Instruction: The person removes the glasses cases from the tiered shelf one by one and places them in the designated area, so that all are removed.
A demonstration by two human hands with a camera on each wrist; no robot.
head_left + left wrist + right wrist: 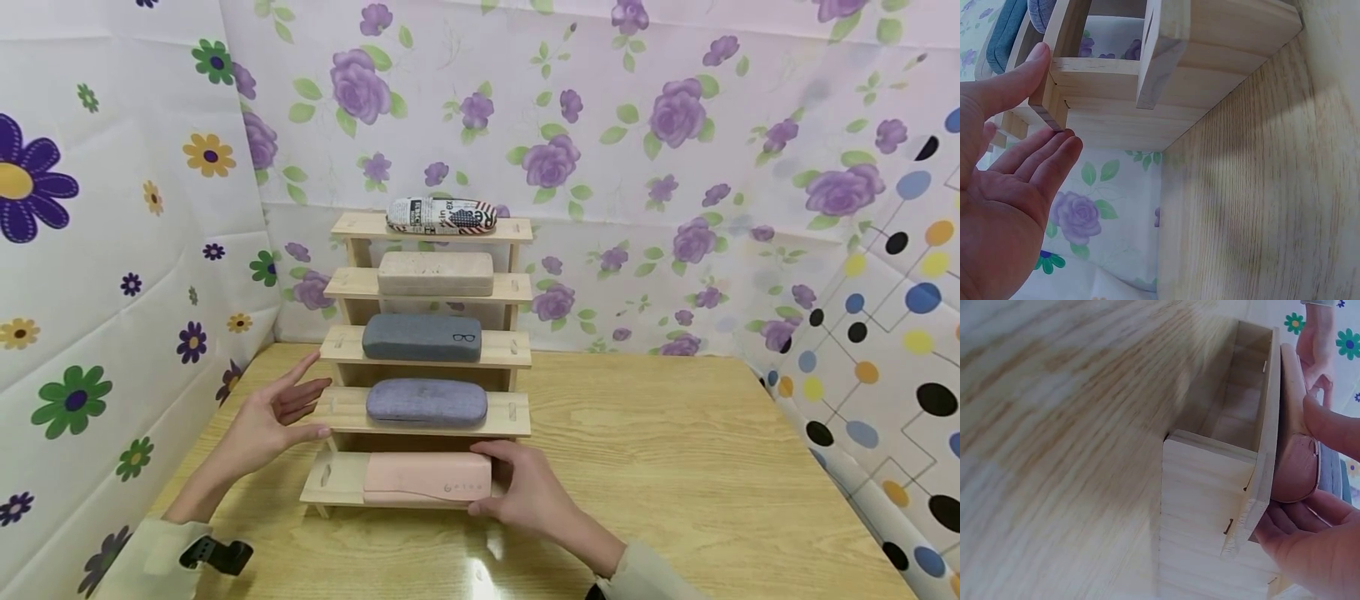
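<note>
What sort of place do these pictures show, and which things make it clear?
Probably an indoor recording booth or staged work corner: patterned sheets form backdrops around a wooden table, where a stepped wooden rack displays five cases.

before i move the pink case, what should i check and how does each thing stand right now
1. Right hand has the pink case: ok, thumb and fingers hold its right end.
2. Both hands on it: not ok, the left hand is apart from it, at the rack's left side.
3. Left hand steadying the rack: cannot tell, contact is unclear.
4. Rack standing upright on the table: ok.
5. Other four cases resting on their own shelves: ok, one each above the pink one.
</note>
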